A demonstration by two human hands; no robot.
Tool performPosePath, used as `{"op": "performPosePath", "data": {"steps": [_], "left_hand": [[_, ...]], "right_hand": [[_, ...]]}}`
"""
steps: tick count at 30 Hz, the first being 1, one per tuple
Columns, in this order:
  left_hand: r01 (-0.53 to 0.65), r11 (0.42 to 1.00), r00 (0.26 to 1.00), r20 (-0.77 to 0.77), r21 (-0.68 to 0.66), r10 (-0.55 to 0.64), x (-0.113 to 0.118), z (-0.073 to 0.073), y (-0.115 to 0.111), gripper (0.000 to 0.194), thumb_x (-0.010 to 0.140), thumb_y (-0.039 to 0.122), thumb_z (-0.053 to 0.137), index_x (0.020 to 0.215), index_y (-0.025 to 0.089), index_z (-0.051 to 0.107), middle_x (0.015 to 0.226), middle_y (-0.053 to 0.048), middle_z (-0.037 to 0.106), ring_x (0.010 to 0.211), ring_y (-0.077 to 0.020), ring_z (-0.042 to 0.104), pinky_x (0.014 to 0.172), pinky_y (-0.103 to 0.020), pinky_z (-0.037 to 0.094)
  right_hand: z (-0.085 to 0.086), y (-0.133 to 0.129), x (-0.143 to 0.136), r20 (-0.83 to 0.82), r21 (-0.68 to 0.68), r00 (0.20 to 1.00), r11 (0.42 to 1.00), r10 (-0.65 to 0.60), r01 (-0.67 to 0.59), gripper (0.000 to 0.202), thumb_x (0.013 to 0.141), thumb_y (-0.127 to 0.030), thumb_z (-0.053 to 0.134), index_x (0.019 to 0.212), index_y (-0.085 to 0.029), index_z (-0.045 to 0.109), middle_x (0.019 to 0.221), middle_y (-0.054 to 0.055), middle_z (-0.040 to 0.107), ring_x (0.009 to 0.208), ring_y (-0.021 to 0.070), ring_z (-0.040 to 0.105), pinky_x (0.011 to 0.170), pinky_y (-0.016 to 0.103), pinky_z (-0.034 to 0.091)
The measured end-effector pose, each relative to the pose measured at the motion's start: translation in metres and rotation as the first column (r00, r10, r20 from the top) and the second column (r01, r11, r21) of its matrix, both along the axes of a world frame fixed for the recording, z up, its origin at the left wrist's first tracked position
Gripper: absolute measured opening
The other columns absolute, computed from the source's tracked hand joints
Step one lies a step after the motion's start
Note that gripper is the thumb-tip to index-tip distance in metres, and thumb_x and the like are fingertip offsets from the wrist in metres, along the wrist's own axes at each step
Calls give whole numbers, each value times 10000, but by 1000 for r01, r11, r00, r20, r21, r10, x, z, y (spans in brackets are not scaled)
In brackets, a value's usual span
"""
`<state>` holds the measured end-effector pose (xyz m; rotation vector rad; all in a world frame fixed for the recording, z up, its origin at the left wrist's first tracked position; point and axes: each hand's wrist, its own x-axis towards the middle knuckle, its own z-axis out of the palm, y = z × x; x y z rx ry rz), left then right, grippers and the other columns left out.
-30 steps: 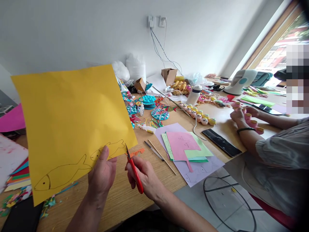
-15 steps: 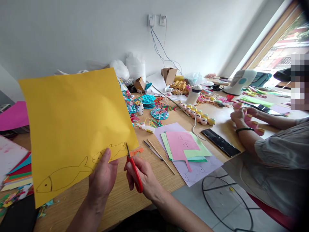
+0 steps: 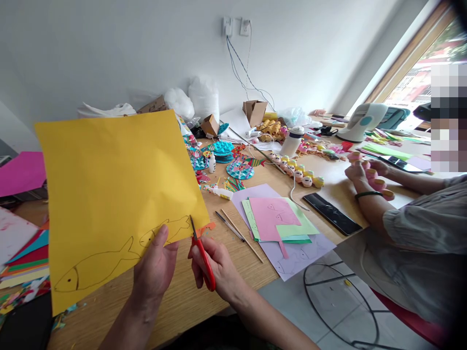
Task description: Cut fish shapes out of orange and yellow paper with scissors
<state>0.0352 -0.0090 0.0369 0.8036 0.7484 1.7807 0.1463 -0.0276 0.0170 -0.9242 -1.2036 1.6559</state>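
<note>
A large yellow sheet (image 3: 116, 180) is held up above the table by my left hand (image 3: 155, 265), its thumb pressed on the lower edge. Two fish outlines are drawn along the bottom of the sheet, a larger one at the left and a smaller one partly under the thumb. Red-handled scissors (image 3: 204, 265) are in my right hand (image 3: 213, 265), fingers wrapped round the loops. Their blades lie at the sheet's lower right edge, beside the small fish's tail, and look nearly closed. A bit of orange paper (image 3: 207, 228) shows just behind the scissors.
Pink, green and purple papers (image 3: 273, 218) lie right of centre, beside a pen (image 3: 229, 226) and a stick (image 3: 242, 236). A black phone (image 3: 332, 214) rests near the right edge. At the right, a person's hands (image 3: 359, 172) hold pink cups. Paper scraps (image 3: 25, 296) lie left.
The upper part of the yellow sheet has tilted slightly down and to the right. Both hands and the scissors keep nearly the same place. The view has shifted a little.
</note>
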Motion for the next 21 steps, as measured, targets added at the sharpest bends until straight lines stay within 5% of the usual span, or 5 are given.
{"op": "performPosePath", "data": {"steps": [21], "left_hand": [[21, 998, 999, 33, -54, -19, 2, -2, -1, 408, 755, 207, 666, 1151, 304, 639, 1206, -9, 672, 1176, -252, 563, 912, -346, 539]], "right_hand": [[-6, 0, 2, -41, 26, 999, 1000, 9, -8, 474, 782, -643, 501, 717, -175, 469, 421, -73, 454, 321, 50, 380, 339, 158, 270]]}}
